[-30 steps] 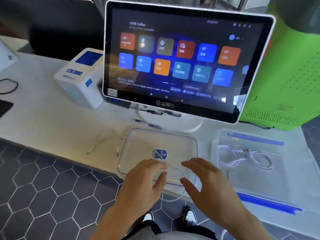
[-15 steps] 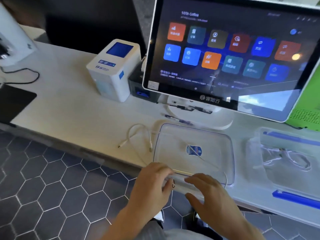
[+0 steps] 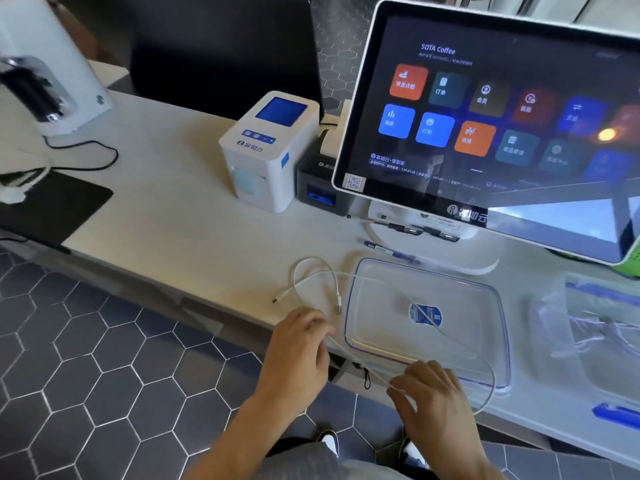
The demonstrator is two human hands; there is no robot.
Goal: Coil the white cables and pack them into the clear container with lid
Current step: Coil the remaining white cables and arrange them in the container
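bench (image 3: 180,216): white top, runs left to right; dark hex-tile floor (image 3: 86,358) below front edge.
far left: white device (image 3: 52,64) w/ black cord, black mat (image 3: 52,206) in front of it.
label printer (image 3: 270,150): white, blue screen on top, upright, left of the POS touchscreen (image 3: 491,126); small black printer (image 3: 318,188) between the two.
POS touchscreen: tilted, app tiles lit, on round white base; pens (image 3: 391,252) lying by base.
white cable (image 3: 311,275): loop lying on bench just left of the lid, both plug ends near lid's left edge; rest of it runs to the front edge, through both hands, then arcs up over lid's near-right corner.
left hand (image 3: 298,344): at bench front edge, left of lid; grip = fingers curled, pinching the cable.
clear lid (image 3: 485,341): flat on bench, blue-tinted rim, blue sticker at centre, in front of screen base.
right hand (image 3: 433,396): at lid's near edge; grip = fingertips pinching cable, strand taut between the hands.
clear container (image 3: 588,327): right of lid, apart from it, blue clips; white cable inside, blurred, coil shape hard to tell.
far right: green unit (image 3: 632,261) behind screen corner.
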